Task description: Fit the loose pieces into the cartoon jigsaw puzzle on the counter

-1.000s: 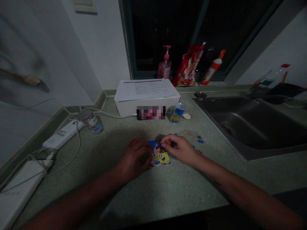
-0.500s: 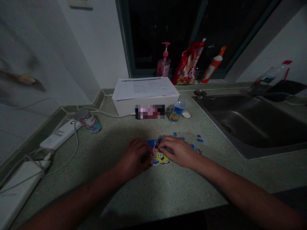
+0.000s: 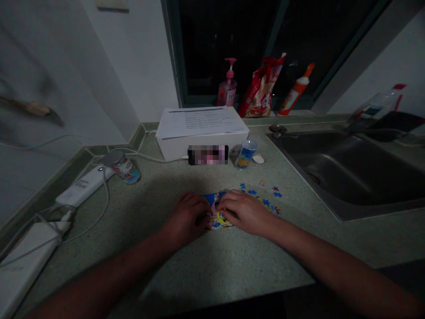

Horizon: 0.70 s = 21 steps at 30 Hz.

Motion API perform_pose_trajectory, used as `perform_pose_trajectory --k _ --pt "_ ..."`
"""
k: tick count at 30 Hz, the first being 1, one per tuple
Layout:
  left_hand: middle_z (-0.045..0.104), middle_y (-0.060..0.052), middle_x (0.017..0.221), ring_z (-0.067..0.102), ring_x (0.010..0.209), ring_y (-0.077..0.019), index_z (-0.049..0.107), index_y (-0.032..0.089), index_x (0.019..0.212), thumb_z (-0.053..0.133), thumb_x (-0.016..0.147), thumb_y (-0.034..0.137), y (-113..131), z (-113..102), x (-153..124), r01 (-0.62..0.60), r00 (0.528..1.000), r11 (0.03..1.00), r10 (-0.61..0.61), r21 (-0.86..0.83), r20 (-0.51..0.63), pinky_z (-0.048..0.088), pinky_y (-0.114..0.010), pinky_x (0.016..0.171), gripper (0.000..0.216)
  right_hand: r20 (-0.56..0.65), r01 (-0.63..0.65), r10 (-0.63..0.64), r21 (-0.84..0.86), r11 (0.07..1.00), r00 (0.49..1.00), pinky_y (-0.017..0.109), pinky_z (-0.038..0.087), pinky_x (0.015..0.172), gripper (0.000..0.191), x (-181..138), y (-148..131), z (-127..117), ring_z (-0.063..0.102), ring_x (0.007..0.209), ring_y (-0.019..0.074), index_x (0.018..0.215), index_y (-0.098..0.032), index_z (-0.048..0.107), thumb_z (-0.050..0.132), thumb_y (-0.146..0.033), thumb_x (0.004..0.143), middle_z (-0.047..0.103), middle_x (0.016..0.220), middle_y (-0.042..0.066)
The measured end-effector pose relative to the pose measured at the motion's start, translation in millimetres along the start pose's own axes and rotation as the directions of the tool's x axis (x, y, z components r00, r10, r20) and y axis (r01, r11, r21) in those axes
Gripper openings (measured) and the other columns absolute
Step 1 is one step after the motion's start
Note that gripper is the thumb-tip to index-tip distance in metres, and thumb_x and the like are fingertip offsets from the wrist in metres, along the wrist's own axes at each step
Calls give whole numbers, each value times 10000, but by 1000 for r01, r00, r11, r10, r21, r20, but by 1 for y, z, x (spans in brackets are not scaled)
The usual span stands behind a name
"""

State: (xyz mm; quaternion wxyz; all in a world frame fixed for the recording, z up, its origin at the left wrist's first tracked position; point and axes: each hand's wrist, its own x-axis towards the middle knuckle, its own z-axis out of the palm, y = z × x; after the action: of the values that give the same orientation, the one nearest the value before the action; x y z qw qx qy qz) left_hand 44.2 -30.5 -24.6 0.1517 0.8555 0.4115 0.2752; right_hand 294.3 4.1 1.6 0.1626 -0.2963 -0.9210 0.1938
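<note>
A partly assembled jigsaw puzzle (image 3: 217, 221) with a blue background and a yellow cartoon figure lies flat on the counter between my hands. My left hand (image 3: 190, 216) is curled at its left edge, thumb and fingers closed on that side. From the right, my right hand (image 3: 245, 211) reaches over it with bent fingers, the tips pressed onto the yellow figure. Whether a single piece is under those tips is hidden. Loose jigsaw pieces (image 3: 266, 202), mostly blue, are scattered just beyond and to the right of my right hand.
Behind the puzzle, a phone (image 3: 208, 155) leans on a white box (image 3: 175, 148), with a blue canister (image 3: 246, 154) and its lid (image 3: 258, 159) alongside. A jar (image 3: 122, 167), power strip (image 3: 84, 186) and cables lie left. The sink (image 3: 352, 173) is at right.
My right fingertips have shifted slightly left and down over the yellow figure, covering more of it. My left hand stays at the puzzle's left edge.
</note>
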Motion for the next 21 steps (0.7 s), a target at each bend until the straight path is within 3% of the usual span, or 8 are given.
perform_pose_trajectory --k 8,14,21 --pt "779 -55 1033 684 965 -253 746 215 1016 722 933 160 1 -7 -1 -69 996 995 74 72 -56 515 -496 985 102 -25 75 -77 -57 995 997 415 537 953 142 -3 0 3 671 1057 240 1097 -224 782 645 -233 1061 747 1119 80" --pt "780 -58 1029 695 937 -239 764 212 1025 645 1001 162 3 -19 -5 -157 987 972 159 175 5 497 -511 1051 131 10 151 -151 -85 985 989 439 543 968 197 -5 -4 3 659 1094 256 1188 -251 791 639 -247 1062 716 1186 97" --pt "802 -50 1055 716 977 -249 757 226 1085 665 974 135 -2 -15 -7 -199 980 949 198 245 31 476 -506 1095 170 33 150 -147 -105 983 989 441 550 963 193 -4 -6 5 661 1082 265 1172 -242 796 647 -242 1050 719 1180 104"
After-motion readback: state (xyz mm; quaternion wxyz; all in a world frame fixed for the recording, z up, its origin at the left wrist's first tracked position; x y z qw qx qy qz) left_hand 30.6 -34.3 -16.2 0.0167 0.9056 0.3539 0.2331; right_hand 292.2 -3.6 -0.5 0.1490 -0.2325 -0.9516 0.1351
